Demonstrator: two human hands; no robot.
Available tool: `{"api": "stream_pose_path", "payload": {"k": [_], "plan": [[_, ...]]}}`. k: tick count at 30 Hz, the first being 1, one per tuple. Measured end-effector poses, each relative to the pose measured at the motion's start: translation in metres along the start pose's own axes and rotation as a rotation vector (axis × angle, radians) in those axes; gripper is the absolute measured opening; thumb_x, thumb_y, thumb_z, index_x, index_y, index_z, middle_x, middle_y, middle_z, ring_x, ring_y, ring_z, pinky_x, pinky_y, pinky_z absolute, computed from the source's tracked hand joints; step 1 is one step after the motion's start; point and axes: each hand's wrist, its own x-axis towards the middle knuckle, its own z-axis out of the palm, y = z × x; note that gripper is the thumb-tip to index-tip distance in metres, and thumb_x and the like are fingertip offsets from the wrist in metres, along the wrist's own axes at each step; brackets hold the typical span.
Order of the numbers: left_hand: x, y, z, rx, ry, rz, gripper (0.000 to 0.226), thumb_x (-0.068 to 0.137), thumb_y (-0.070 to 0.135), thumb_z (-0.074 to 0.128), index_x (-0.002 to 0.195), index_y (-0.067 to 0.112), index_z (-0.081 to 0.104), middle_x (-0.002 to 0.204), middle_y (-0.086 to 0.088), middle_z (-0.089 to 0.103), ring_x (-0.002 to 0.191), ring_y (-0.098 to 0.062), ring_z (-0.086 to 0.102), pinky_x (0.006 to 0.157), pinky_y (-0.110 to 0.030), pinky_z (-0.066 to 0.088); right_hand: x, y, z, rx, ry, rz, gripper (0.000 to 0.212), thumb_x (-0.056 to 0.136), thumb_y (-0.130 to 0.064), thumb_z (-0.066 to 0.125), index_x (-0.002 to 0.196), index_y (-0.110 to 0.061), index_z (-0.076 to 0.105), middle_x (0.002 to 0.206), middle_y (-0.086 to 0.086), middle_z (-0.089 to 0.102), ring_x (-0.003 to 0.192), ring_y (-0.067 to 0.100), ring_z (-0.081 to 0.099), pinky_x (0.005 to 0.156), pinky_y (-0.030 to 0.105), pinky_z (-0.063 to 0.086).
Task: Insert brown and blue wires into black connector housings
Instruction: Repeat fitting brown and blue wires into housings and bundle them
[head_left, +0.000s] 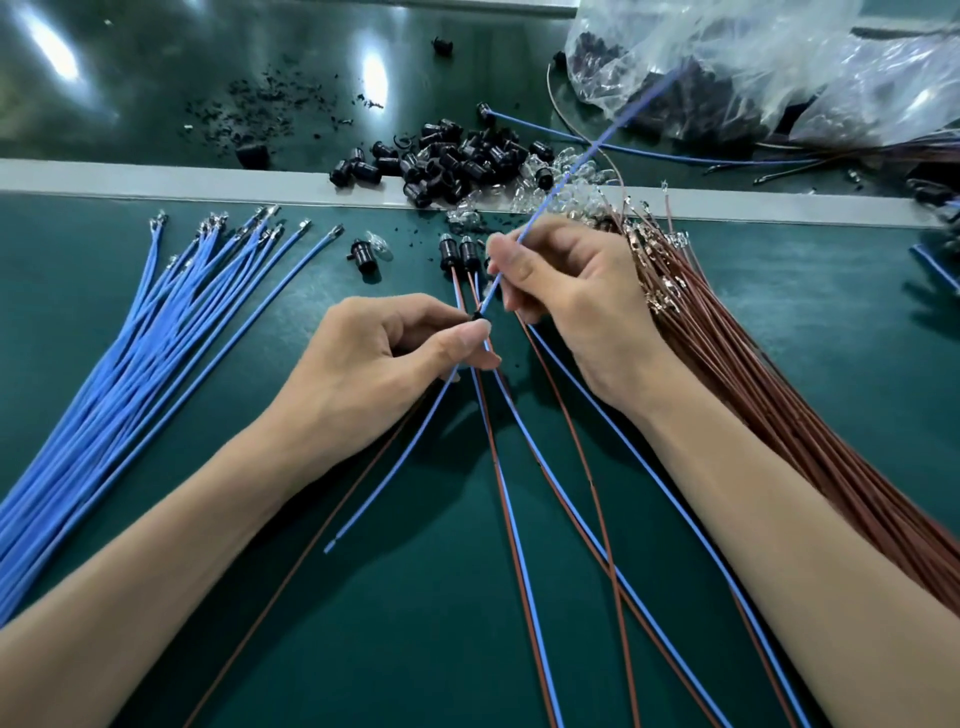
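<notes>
Near the centre, the left hand (395, 358) pinches a black housing (477, 316) and the right hand (566, 291) pinches the blue wire (571, 171), which slants toward 1 o'clock; insertion seems under way, and next comes a straight push.

Wires (130, 364) left, bundle (753, 389) right, maybe bulbs (530, 200) behind

A black housing (476, 315) in left hand (374, 364), blue wire (545, 202) in right hand (571, 291), over green mat (415, 597).
</notes>
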Motion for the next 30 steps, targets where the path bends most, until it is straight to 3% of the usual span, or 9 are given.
{"api": "stream_pose_path", "payload": {"k": [4, 9, 12, 16, 20, 23, 25, 28, 30], "plan": [[0.000, -0.001, 0.000, 0.000, 0.024, -0.014, 0.013, 0.087, 0.030, 0.062, 0.084, 0.020, 0.071, 0.077, 0.013, 0.074, 0.067, 0.009, 0.062, 0.066, -0.007, 0.048, 0.003, -0.004, -0.005, 0.233, 0.132, -0.008, 0.009, 0.089, -0.016, 0.057, 0.080, -0.015, 0.055, 0.055, -0.006, 0.057, 0.048, 0.006, 0.046, 0.045, 0.015, 0.035], [0.000, -0.001, 0.000, 0.043, 0.036, 0.001, 0.020, 0.082, 0.040, 0.061, 0.084, 0.023, 0.070, 0.076, 0.016, 0.073, 0.068, 0.007, 0.062, 0.068, -0.006, 0.045, 0.006, -0.003, -0.004, 0.234, 0.178, 0.035, 0.012, 0.088, -0.024, 0.058, 0.092, -0.017, 0.049, 0.054, -0.005, 0.053, 0.043, 0.007, 0.038, 0.043, 0.018, 0.030], [0.000, 0.000, 0.000, 0.054, 0.019, 0.010, 0.019, 0.082, 0.036, 0.064, 0.087, 0.019, 0.072, 0.076, 0.014, 0.074, 0.073, 0.005, 0.065, 0.071, -0.007, 0.047, 0.008, -0.004, -0.007, 0.277, 0.200, 0.067, 0.012, 0.093, -0.027, 0.053, 0.096, -0.015, 0.050, 0.053, -0.006, 0.053, 0.041, 0.007, 0.036, 0.043, 0.018, 0.028], [0.000, -0.001, -0.001, 0.036, -0.002, 0.030, 0.016, 0.084, 0.027, 0.067, 0.089, 0.013, 0.073, 0.077, 0.010, 0.075, 0.078, 0.001, 0.069, 0.072, -0.009, 0.049, 0.009, -0.004, -0.008, 0.290, 0.248, 0.091, 0.017, 0.099, -0.016, 0.048, 0.081, -0.015, 0.048, 0.051, -0.005, 0.052, 0.041, 0.006, 0.037, 0.041, 0.018, 0.029], [-0.002, 0.001, -0.002, -0.053, 0.029, 0.064, 0.015, 0.080, 0.030, 0.067, 0.086, 0.017, 0.071, 0.078, 0.009, 0.075, 0.073, 0.003, 0.067, 0.069, -0.008, 0.048, 0.008, -0.001, -0.003, 0.070, 0.334, 0.131, 0.035, 0.098, -0.031, 0.050, 0.065, -0.017, 0.047, 0.050, 0.000, 0.054, 0.038, 0.011, 0.042, 0.039, 0.019, 0.031], [-0.003, 0.001, -0.005, -0.103, 0.044, 0.084, 0.013, 0.076, 0.036, 0.071, 0.082, 0.024, 0.069, 0.079, 0.007, 0.075, 0.075, -0.012, 0.070, 0.074, -0.031, 0.053, 0.006, -0.001, 0.002, -0.102, 0.324, 0.128, 0.046, 0.092, -0.045, 0.046, 0.060, -0.014, 0.057, 0.054, 0.005, 0.063, 0.041, 0.014, 0.053, 0.041, 0.019, 0.038], [-0.004, 0.000, -0.006, -0.079, 0.020, 0.089, 0.013, 0.075, 0.036, 0.073, 0.081, 0.024, 0.069, 0.079, 0.007, 0.075, 0.079, -0.024, 0.070, 0.074, -0.045, 0.052, 0.006, -0.002, 0.001, -0.018, 0.281, 0.127, 0.042, 0.095, -0.039, 0.048, 0.067, -0.011, 0.061, 0.059, 0.006, 0.065, 0.042, 0.012, 0.053, 0.042, 0.019, 0.037], [-0.004, 0.000, -0.005, -0.058, -0.009, 0.107, 0.014, 0.073, 0.035, 0.075, 0.081, 0.025, 0.069, 0.077, 0.007, 0.074, 0.071, -0.008, 0.069, 0.072, -0.036, 0.052, 0.005, -0.003, -0.003, 0.099, 0.253, 0.091, 0.026, 0.097, -0.019, 0.052, 0.075, -0.010, 0.062, 0.062, 0.002, 0.064, 0.043, 0.008, 0.046, 0.043, 0.016, 0.033], [-0.004, -0.001, -0.004, -0.059, 0.001, 0.102, 0.016, 0.073, 0.033, 0.074, 0.082, 0.021, 0.070, 0.076, 0.005, 0.074, 0.070, -0.010, 0.068, 0.070, -0.032, 0.052, 0.004, -0.004, -0.005, 0.160, 0.236, 0.048, 0.020, 0.095, -0.013, 0.055, 0.076, -0.011, 0.061, 0.061, -0.003, 0.062, 0.044, 0.007, 0.044, 0.043, 0.015, 0.032]]}}
